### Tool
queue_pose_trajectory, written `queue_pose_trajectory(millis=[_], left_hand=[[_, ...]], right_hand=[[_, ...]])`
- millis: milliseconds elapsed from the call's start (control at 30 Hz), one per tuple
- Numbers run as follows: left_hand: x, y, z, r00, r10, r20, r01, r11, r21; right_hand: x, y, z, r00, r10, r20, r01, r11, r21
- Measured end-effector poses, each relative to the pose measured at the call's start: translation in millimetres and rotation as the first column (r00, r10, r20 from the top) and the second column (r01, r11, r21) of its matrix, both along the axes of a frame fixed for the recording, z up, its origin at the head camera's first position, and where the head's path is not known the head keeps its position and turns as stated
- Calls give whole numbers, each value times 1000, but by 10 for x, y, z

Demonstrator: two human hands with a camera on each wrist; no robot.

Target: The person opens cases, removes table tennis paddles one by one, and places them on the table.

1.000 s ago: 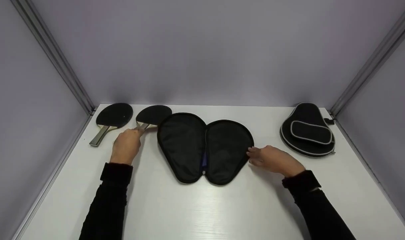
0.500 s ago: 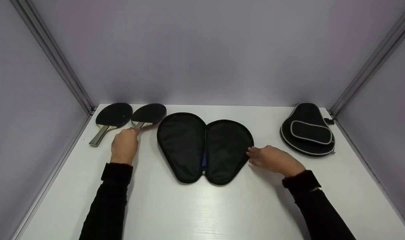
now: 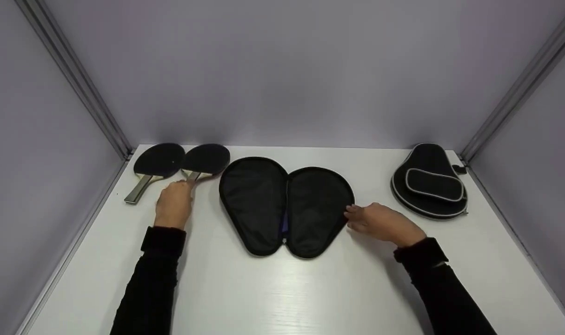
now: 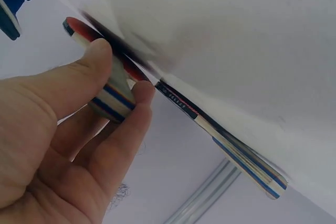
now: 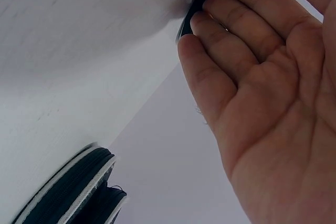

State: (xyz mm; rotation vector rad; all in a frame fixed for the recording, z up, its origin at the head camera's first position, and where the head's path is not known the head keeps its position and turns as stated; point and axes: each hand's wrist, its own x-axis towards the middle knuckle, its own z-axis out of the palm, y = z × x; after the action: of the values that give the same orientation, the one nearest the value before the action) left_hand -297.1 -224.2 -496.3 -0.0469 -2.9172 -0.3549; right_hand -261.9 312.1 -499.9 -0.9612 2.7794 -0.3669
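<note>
In the head view my left hand [image 3: 174, 203] grips the handle of a black-faced table tennis paddle [image 3: 206, 159]. The left wrist view shows my thumb and fingers round its striped handle [image 4: 114, 102], with red rubber showing beyond them. Another table tennis paddle [image 3: 159, 160] lies just left of it, its handle pointing toward me. A black paddle case [image 3: 254, 204] lies spread open mid-table, a bit of blue showing at its fold. My right hand [image 3: 388, 224] touches the case's right edge; in the right wrist view its fingers [image 5: 247, 30] are nearly straight.
A second black paddle case [image 3: 428, 160] with pale piping and a front pocket lies zipped up at the back right of the white table [image 3: 282, 298]. Grey walls [image 3: 282, 70] rise at the back and both sides.
My left hand has shifted slightly left with the paddle, away from the open case and up close beside the other paddle. My right hand has stayed at the case's edge.
</note>
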Motion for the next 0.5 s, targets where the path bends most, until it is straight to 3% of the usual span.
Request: queue_pose_trajectory(millis=[200,333,500], left_hand=[[51,-1,54,998,-18,56,19,999,-26],[72,16,126,1000,-27,-8,27,1000,-3],[93,149,263,997,-36,-66,42,995,90]], right_hand=[[4,4,5,1000,-3,1,3,1000,1],[15,3,23,1000,0,2,0,1000,26],[22,12,38,1000,-12,15,11,1000,26]])
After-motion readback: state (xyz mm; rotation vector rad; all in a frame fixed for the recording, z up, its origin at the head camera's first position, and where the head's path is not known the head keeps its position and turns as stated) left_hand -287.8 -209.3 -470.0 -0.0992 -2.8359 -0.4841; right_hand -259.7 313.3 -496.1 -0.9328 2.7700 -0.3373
